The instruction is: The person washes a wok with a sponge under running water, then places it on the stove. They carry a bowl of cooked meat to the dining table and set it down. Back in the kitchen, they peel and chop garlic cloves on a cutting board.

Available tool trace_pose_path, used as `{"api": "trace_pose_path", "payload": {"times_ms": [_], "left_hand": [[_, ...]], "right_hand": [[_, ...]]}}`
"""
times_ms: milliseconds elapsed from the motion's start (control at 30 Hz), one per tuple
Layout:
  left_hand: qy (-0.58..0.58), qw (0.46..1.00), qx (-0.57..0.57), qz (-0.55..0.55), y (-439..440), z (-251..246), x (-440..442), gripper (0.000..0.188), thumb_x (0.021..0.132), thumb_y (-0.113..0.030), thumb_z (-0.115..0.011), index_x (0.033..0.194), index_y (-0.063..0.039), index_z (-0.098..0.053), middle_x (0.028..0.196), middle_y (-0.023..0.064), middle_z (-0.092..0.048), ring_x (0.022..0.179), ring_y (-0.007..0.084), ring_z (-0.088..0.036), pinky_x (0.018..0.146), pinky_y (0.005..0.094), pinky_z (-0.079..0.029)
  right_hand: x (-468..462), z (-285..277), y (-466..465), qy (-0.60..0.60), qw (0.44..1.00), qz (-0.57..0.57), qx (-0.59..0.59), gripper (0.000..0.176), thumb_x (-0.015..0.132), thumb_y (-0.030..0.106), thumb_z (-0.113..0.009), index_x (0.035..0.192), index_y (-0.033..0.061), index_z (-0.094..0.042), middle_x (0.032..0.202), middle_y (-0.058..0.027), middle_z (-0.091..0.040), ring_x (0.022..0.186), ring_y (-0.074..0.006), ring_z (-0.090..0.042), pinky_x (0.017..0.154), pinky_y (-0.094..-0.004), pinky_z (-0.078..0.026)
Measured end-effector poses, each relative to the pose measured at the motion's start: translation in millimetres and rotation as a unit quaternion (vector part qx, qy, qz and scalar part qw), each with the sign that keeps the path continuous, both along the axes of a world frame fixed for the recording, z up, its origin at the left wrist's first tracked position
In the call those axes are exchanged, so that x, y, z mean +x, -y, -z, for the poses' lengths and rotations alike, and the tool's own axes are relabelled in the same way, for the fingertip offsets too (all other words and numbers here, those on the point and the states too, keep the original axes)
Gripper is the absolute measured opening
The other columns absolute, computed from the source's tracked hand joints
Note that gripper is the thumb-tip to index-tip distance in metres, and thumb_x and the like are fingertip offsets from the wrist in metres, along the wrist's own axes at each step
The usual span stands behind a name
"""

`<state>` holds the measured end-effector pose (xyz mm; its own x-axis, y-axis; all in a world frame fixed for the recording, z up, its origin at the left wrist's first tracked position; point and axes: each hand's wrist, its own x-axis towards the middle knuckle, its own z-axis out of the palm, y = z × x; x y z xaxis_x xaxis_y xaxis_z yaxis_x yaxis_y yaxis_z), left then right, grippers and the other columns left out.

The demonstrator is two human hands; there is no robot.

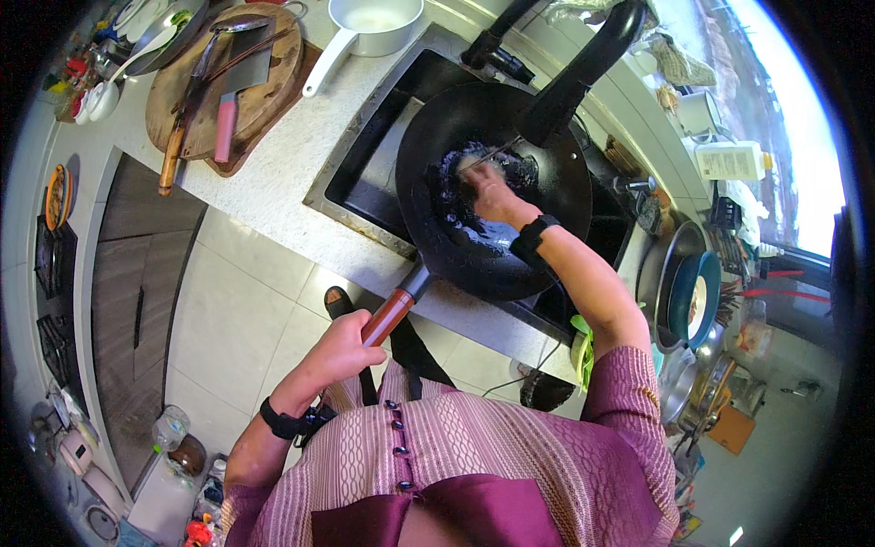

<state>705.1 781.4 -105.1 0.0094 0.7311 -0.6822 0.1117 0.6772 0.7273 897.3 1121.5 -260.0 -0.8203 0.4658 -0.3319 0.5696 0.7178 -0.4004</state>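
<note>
A large black wok (424, 198) rests tilted over the black kitchen sink (362, 191), with water and suds inside it. My left hand (348, 345) grips its reddish-brown wooden handle (389, 314) near the end. Inside the wok, my right hand (493, 195) presses on the inner surface with its fingers spread forward; a pale, blurred thing, perhaps a scrubber, lies under the fingertips. The black faucet (560, 102) reaches over the wok, and a thin stream of water runs from its spout towards my right fingers.
Left of the sink, a white saucepan (386, 31) stands near a round wooden cutting board (184, 102), which carries a cleaver (249, 65) and a wood-handled spatula (174, 147). Nested basins (646, 273) stand at the right. Leafy greens (582, 352) lie by my right elbow.
</note>
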Motion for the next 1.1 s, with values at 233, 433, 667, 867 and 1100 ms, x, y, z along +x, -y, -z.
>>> {"api": "trace_pose_path", "payload": {"times_ms": [233, 433, 667, 867, 1100], "left_hand": [[0.002, 1.000, 0.006, -0.006, -2, 2, -3, 0.024, 0.067, -0.013, -0.069, 0.080, -0.001, -0.053, 0.068, 0.0095, -0.053, 0.063, 0.0192, -0.054, 0.060, 0.0343, -0.045], [-0.004, 1.000, 0.012, -0.013, 0, 2, -3, 0.024, 0.067, -0.012, -0.069, 0.081, 0.000, -0.054, 0.069, 0.0097, -0.054, 0.063, 0.0192, -0.055, 0.060, 0.0340, -0.045], [0.004, 1.000, 0.002, -0.019, 5, 7, -4, 0.025, 0.067, -0.012, -0.071, 0.083, 0.001, -0.055, 0.073, 0.0112, -0.057, 0.068, 0.0196, -0.057, 0.064, 0.0340, -0.047], [0.034, 0.998, 0.023, -0.043, 9, 14, -1, 0.030, 0.066, -0.013, -0.074, 0.087, 0.002, -0.058, 0.077, 0.0122, -0.060, 0.071, 0.0206, -0.060, 0.068, 0.0340, -0.049], [0.065, 0.996, 0.001, -0.055, 10, 17, -1, 0.027, 0.067, -0.011, -0.073, 0.086, -0.001, -0.057, 0.075, 0.0056, -0.056, 0.069, 0.0154, -0.056, 0.066, 0.0306, -0.047]], "right_hand": [[-17, -48, 61, -0.058, 0.959, -0.153, -0.231, 0.083, 0.074, -0.006, -0.058, 0.150, 0.0093, -0.028, 0.153, -0.0199, -0.020, 0.144, -0.0386, -0.021, 0.118, -0.0407, -0.027], [-74, -16, -16, -0.139, 0.985, -0.058, 0.088, 0.086, 0.067, -0.004, -0.060, 0.147, 0.0102, -0.031, 0.147, -0.0228, -0.029, 0.135, -0.0441, -0.035, 0.112, -0.0473, -0.036], [53, -19, -63, 0.199, 0.958, 0.011, 0.204, 0.072, 0.073, 0.016, -0.062, 0.142, 0.0174, -0.042, 0.141, -0.0201, -0.038, 0.132, -0.0449, -0.037, 0.106, -0.0529, -0.038], [64, -33, 49, 0.367, 0.924, -0.103, -0.021, 0.058, 0.088, 0.012, -0.048, 0.144, 0.0250, -0.044, 0.142, -0.0216, -0.042, 0.127, -0.0418, -0.045, 0.108, -0.0464, -0.037], [77, -70, 93, -0.007, 0.963, -0.165, -0.212, 0.047, 0.080, 0.007, -0.045, 0.125, -0.0009, -0.057, 0.126, -0.0198, -0.057, 0.116, -0.0326, -0.051, 0.099, -0.0374, -0.042]]}}
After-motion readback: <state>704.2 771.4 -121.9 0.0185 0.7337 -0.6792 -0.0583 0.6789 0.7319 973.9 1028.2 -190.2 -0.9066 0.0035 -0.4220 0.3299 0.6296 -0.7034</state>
